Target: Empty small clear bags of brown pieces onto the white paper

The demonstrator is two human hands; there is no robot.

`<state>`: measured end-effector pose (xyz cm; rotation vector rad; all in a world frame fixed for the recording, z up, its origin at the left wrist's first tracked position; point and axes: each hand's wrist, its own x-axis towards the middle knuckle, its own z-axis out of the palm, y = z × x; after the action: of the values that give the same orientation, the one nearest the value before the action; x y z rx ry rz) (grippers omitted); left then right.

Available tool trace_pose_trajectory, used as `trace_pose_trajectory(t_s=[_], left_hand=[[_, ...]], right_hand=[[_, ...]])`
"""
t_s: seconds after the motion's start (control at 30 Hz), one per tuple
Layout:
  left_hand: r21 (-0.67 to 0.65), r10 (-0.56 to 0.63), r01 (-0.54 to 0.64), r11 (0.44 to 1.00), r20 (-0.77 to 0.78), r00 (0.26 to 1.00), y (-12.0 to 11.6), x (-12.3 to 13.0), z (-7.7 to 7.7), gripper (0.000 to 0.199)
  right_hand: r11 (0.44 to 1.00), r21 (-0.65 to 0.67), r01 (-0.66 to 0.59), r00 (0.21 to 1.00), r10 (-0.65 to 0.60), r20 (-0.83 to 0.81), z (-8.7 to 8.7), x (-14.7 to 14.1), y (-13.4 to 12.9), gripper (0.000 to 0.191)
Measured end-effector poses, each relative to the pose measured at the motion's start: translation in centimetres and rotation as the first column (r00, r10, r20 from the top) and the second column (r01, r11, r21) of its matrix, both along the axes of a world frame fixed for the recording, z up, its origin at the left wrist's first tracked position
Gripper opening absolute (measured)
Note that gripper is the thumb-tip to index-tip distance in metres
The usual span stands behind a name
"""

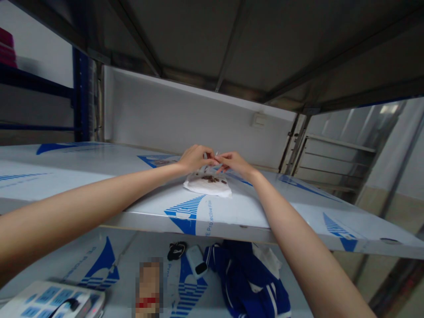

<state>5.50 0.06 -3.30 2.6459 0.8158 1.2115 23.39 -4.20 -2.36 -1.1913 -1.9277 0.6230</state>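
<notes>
A translucent packet (207, 185) lies on the white-filmed metal shelf (298, 212), with brown bits (212, 179) visible in it. My left hand (195, 159) and my right hand (235, 163) meet above it. Their fingertips pinch the packet's upper edge from both sides, and the fingers hide that edge. Both forearms stretch in from the lower corners of the view.
A shelf above (232, 44) hangs close overhead, with a wall (185, 110) behind. A blue garment with white stripes (245, 282), a white device (196, 260), a small black item (176, 251) and a white panel with blue keys (49, 302) lie on the lower shelf.
</notes>
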Motion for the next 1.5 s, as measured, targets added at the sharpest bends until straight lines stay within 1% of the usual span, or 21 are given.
trace_pose_trajectory(t_s=[0.17, 0.3, 0.5, 0.57, 0.63, 0.83, 0.97, 1.03, 1.13, 1.2, 1.27, 1.3, 1.4, 1.47, 1.5], left_hand=[[-0.038, -0.078, 0.080, 0.996, 0.049, 0.996, 0.3, 0.0, 0.0, 0.023], [-0.075, -0.130, 0.134, 0.988, 0.050, 0.990, 0.7, 0.0, -0.1, 0.025], [-0.078, -0.142, 0.144, 0.986, 0.030, 0.989, 0.4, -0.1, -0.3, 0.025], [-0.059, -0.115, 0.115, 0.992, 0.001, 0.993, 0.1, 0.0, -0.3, 0.027], [-0.027, -0.064, 0.063, 0.998, -0.028, 0.998, -0.1, 0.1, -0.3, 0.028], [0.079, 0.090, -0.083, 0.993, -0.091, 0.992, -0.6, 0.6, -0.1, 0.027], [0.166, 0.225, -0.207, 0.964, -0.099, 0.969, -0.9, 0.2, 0.3, 0.019], [0.213, 0.279, -0.253, 0.944, -0.103, 0.955, -1.1, -0.2, 0.6, 0.018], [0.259, 0.291, -0.250, 0.933, -0.135, 0.947, -1.4, -0.5, 0.9, 0.017], [0.260, 0.275, -0.230, 0.938, -0.154, 0.949, -1.6, -0.3, 0.9, 0.019], [0.258, 0.275, -0.228, 0.939, -0.160, 0.948, -1.9, 0.1, 0.6, 0.022], [0.261, 0.284, -0.237, 0.936, -0.157, 0.946, -2.1, 0.3, 0.4, 0.024], [0.263, 0.317, -0.278, 0.924, -0.122, 0.940, -2.5, 1.1, 0.0, 0.028], [0.196, 0.350, -0.329, 0.924, -0.080, 0.933, -2.5, 1.4, -0.2, 0.037], [0.126, 0.347, -0.337, 0.933, -0.072, 0.935, -2.4, 1.4, -0.2, 0.042]], right_hand=[[1.000, 0.001, -0.028, 0.999, 0.028, -0.021, 0.0, 0.2, 0.1, 0.030], [1.000, -0.015, -0.013, 1.000, 0.013, -0.020, 0.0, 0.3, 0.1, 0.025], [0.998, -0.055, -0.003, 1.000, 0.001, -0.030, 0.1, 0.1, -0.3, 0.020], [0.999, -0.046, 0.026, 0.999, -0.028, -0.032, 0.2, 0.0, -0.5, 0.020], [0.998, -0.029, 0.054, 0.998, -0.055, -0.029, 0.4, -0.2, -0.6, 0.019], [0.997, -0.005, 0.076, 0.997, -0.076, 0.007, 0.6, -0.3, -0.8, 0.019], [0.984, 0.034, 0.173, 0.981, -0.176, 0.087, 0.5, 0.3, -0.6, 0.019], [0.977, 0.071, 0.201, 0.971, -0.208, 0.116, 0.3, 0.6, -0.4, 0.019], [0.978, 0.098, 0.185, 0.963, -0.200, 0.182, 0.1, 0.4, -0.2, 0.017], [0.985, 0.092, 0.147, 0.968, -0.163, 0.190, -0.1, 0.0, -0.1, 0.014], [0.990, 0.085, 0.114, 0.980, -0.126, 0.154, -0.2, -0.4, 0.0, 0.018], [0.992, 0.074, 0.105, 0.984, -0.115, 0.136, -0.2, -0.5, 0.0, 0.020], [0.992, 0.041, 0.116, 0.988, -0.119, 0.101, -0.2, -0.5, 0.1, 0.017], [0.988, 0.056, 0.145, 0.988, -0.148, 0.047, 0.0, -0.3, 0.2, 0.019], [0.984, 0.075, 0.164, 0.986, -0.165, 0.005, 0.2, -0.2, 0.2, 0.019]])
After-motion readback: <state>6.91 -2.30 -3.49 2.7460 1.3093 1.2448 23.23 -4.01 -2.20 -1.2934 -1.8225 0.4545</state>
